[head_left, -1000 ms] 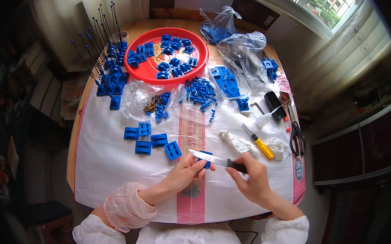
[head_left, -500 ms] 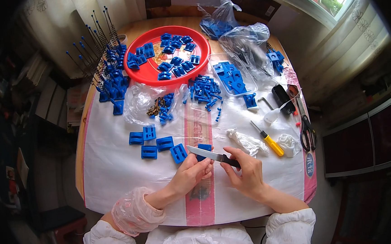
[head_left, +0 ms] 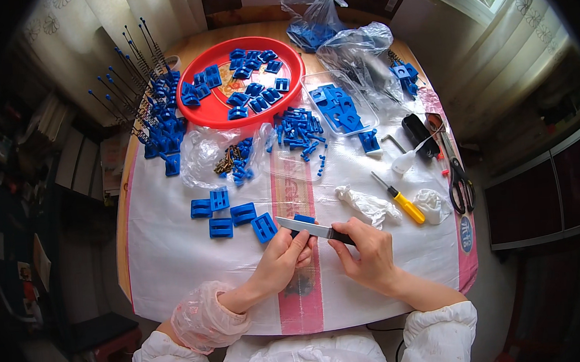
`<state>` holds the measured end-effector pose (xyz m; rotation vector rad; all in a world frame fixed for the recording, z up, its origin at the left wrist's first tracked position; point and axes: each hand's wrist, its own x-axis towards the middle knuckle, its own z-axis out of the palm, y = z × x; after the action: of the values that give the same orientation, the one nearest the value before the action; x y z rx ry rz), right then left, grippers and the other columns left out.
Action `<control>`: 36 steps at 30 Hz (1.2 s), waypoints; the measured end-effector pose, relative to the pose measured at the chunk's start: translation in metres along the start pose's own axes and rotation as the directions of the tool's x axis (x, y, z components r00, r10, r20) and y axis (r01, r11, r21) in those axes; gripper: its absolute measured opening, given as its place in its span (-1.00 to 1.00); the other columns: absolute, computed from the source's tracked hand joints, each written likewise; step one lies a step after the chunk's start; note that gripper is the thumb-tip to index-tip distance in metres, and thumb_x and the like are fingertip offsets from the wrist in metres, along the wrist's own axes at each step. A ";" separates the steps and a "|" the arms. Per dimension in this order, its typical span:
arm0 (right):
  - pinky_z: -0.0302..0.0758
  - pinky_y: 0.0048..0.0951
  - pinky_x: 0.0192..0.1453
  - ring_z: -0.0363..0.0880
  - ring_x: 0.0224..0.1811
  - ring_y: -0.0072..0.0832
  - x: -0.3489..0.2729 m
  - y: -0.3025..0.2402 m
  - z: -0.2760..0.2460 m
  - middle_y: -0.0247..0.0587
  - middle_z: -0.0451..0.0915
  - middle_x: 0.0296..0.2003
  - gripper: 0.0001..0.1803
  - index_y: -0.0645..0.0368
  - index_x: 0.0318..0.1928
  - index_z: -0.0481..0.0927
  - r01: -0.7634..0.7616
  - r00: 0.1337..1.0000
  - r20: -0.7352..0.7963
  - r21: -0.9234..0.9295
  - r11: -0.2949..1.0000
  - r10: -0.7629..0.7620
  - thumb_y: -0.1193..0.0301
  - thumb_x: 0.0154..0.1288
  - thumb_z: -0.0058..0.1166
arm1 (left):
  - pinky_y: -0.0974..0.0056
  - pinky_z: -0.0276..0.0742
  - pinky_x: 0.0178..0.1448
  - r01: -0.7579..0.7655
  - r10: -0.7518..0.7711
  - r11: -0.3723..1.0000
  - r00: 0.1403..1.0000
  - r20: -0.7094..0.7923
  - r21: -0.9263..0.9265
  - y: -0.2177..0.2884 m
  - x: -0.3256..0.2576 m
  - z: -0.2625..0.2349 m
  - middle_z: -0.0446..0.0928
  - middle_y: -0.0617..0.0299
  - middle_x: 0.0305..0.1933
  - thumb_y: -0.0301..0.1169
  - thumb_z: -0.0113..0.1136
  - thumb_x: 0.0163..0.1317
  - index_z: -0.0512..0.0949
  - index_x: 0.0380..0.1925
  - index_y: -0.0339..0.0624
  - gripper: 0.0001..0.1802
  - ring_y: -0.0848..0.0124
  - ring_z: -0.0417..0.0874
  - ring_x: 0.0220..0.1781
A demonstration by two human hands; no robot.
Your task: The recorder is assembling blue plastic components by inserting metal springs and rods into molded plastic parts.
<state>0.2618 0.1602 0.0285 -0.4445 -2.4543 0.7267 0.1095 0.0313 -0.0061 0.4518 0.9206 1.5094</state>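
My left hand (head_left: 278, 257) is closed round a small blue plastic part (head_left: 304, 217), mostly hidden behind the blade and my fingers. In my right hand (head_left: 370, 255) is a knife (head_left: 315, 229) with a black handle. Its bright blade points left and lies across the blue part, next to my left thumb. Just left of my hands is a slotted blue plastic piece (head_left: 264, 228), and several similar pieces (head_left: 220, 227) lie beyond it on the white sheet (head_left: 195, 268).
A red tray (head_left: 184, 108) holds blue pieces at the back. Spring-like rods on blue bases (head_left: 163, 129) crowd the left edge. Nearby are a plastic bag (head_left: 201, 157) of small parts, a clear box (head_left: 357, 132), a yellow-handled screwdriver (head_left: 407, 208), scissors (head_left: 462, 189) and crumpled white wads (head_left: 369, 204).
The view has shifted slightly. Less of the blue part shows above the blade now. Both hands keep their grips, and the pieces on the sheet stay in place.
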 end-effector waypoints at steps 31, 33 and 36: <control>0.43 -0.31 -0.48 0.58 -0.52 -0.24 0.007 0.001 -0.014 -0.16 0.54 -0.44 -0.69 0.20 -0.14 0.55 0.027 0.986 -0.159 -0.086 0.996 -0.040 0.53 0.09 0.32 | 0.49 0.15 -0.43 0.044 -0.051 0.987 0.998 -0.042 -0.154 0.007 0.000 0.008 0.41 0.25 -0.25 -0.39 -0.11 0.53 0.32 0.00 -0.17 -0.84 0.67 0.18 -0.51; 0.43 -0.31 -0.46 0.58 -0.51 -0.22 0.012 -0.005 -0.030 -0.12 0.56 -0.43 -0.68 0.21 -0.13 0.57 -0.004 0.974 -0.228 -0.056 0.998 -0.009 0.52 0.08 0.34 | 0.49 0.15 -0.44 0.050 -0.066 0.976 0.996 -0.067 -0.211 0.009 0.000 0.007 0.42 0.25 -0.24 -0.41 -0.09 0.50 0.32 0.02 -0.14 -0.84 0.66 0.19 -0.49; 0.42 -0.39 -0.46 0.54 -0.55 -0.30 0.013 -0.008 -0.057 -0.09 0.56 -0.44 -0.63 0.26 -0.10 0.57 0.029 0.932 -0.357 -0.083 0.996 -0.057 0.55 0.03 0.36 | 0.49 0.14 -0.44 0.070 -0.090 0.969 0.993 -0.078 -0.236 0.013 0.000 0.008 0.41 0.27 -0.26 -0.42 -0.05 0.48 0.34 0.00 -0.13 -0.84 0.66 0.21 -0.46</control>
<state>0.2827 0.1825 0.0792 -0.5030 -2.1430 0.4846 0.1067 0.0343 0.0089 0.1768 0.8073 1.5507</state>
